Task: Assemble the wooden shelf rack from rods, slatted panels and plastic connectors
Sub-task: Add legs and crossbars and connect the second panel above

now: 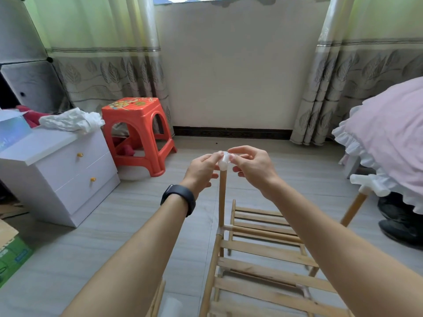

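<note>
Connector: a white plastic connector sits on the top end of an upright rod at the rack's left side.
Left hand: the left hand pinches the connector's left side between thumb and fingertips; a black band circles the wrist.
Right hand: the right hand pinches the right side, fingers curled.
Rack: part-built on the floor beneath both arms, slatted panels in tiers.
Second rod: the second rod tilts at right beside the bed, capped by a white joint.
Room: an orange stool and a white cabinet stand at left.
</note>
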`<state>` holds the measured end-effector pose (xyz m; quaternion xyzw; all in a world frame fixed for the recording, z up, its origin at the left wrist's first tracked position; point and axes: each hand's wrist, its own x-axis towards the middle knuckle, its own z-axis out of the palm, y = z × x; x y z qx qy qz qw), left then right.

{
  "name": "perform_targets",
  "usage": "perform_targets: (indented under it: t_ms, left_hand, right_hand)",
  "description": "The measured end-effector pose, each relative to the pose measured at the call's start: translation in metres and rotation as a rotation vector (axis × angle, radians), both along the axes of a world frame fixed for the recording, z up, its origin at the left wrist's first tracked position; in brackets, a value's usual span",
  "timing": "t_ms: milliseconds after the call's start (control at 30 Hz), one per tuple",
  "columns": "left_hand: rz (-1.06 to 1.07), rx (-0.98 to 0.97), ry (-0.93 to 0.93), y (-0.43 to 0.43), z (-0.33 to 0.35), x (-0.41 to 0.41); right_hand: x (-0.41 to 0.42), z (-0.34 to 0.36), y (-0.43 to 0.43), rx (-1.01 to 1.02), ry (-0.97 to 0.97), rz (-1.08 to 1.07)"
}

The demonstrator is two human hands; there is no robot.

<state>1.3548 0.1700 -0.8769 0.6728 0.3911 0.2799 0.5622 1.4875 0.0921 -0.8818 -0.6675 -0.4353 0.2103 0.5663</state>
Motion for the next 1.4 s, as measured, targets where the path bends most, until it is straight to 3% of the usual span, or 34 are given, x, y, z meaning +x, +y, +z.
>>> perform_targets:
  t_ms: [167, 333, 467, 767, 900, 1167, 1300, 1400]
  left_hand:
    - [-0.035, 0.032, 0.082, 0.002, -0.01, -0.001]
    - [-0.047, -0.005, 0.076, 0.002, -0.013, -0.001]
    - [-0.017, 0.085, 0.046, 0.0, -0.013, 0.002]
    - [0.005, 0.053, -0.053, -0.013, -0.032, 0.001]
    - [-0.032, 0.094, 0.028, -0.017, -0.033, -0.005]
    - [-0.105, 0.03, 0.17, -0.059, -0.014, -0.065]
    - [-0.175, -0.096, 0.023, -0.115, 0.002, -0.119]
    - [-0.213, -0.203, -0.097, -0.16, -0.002, -0.157]
  right_hand:
    - [0.001, -0.01, -0.005, -0.04, -0.045, 0.012]
    - [0.004, -0.006, -0.006, -0.095, -0.033, 0.084]
    - [0.006, -0.005, -0.002, -0.136, -0.05, 0.098]
    - [0.004, -0.001, 0.001, -0.177, -0.172, 0.048]
    - [-0.001, -0.004, -0.011, -0.211, -0.192, 0.06]
    - [-0.03, -0.034, -0.093, -0.225, 0.005, -0.134]
    - [-0.056, -0.006, -0.165, -0.128, -0.095, -0.146]
    - [-0.07, 0.015, -0.235, -0.053, -0.334, -0.232]
